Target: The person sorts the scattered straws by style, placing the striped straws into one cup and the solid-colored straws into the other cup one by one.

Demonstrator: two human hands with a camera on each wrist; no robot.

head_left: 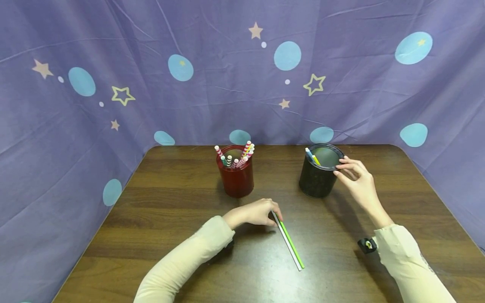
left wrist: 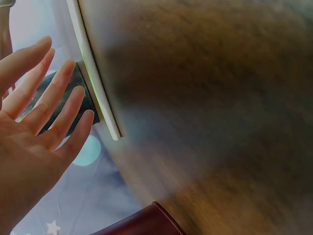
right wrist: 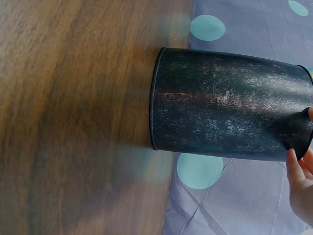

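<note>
A white straw [head_left: 286, 240] and a green straw [head_left: 292, 245] lie side by side on the table. My left hand [head_left: 261, 211] is at their far ends; in the left wrist view its fingers [left wrist: 49, 105] are spread and fairly straight, and the straws [left wrist: 93, 73] pass beyond the fingertips. On the right stands a black can [head_left: 317, 179] with a blue straw [head_left: 309, 154] and a yellow straw [head_left: 316, 160] inside. My right hand [head_left: 358, 179] holds its rim, thumb outside and fingers over the edge. In the right wrist view the black can [right wrist: 230, 105] hides part of that grip.
A red can [head_left: 238, 183] with several striped straws [head_left: 242, 161] stands at the back, left of the black can. Behind the wooden table [head_left: 170, 189] hangs a purple curtain [head_left: 227, 84] with stars and blue dots. A small black device [head_left: 366, 245] sits at the right wrist.
</note>
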